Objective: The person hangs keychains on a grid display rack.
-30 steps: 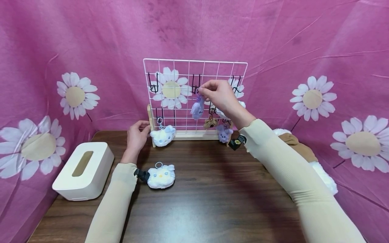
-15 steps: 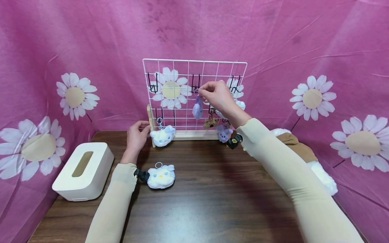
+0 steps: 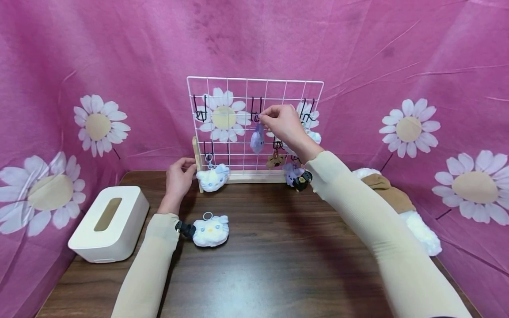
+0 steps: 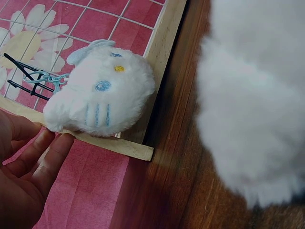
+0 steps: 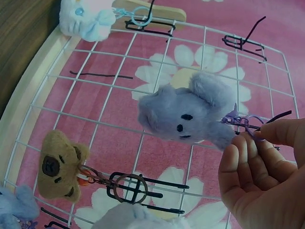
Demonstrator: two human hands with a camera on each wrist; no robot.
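In the head view my right hand pinches the ring of a purple plush bear keychain beside the upper middle black hook of a white wire grid rack. The right wrist view shows its purple ring between thumb and fingertips, close to the hook tip; whether the ring is round the hook, I cannot tell. My left hand holds the rack's wooden side post between thumb and fingers. Close by, a white plush cat keychain hangs from a lower hook.
Another white plush cat lies on the table. A tissue box stands left, and brown-and-white plush lies right. A brown bear keychain and a second purple one hang lower on the grid.
My right wrist and forearm have shifted slightly left, while the fingertips stay by the upper middle hook. The purple bear has swung and turned a little. My left hand has kept still.
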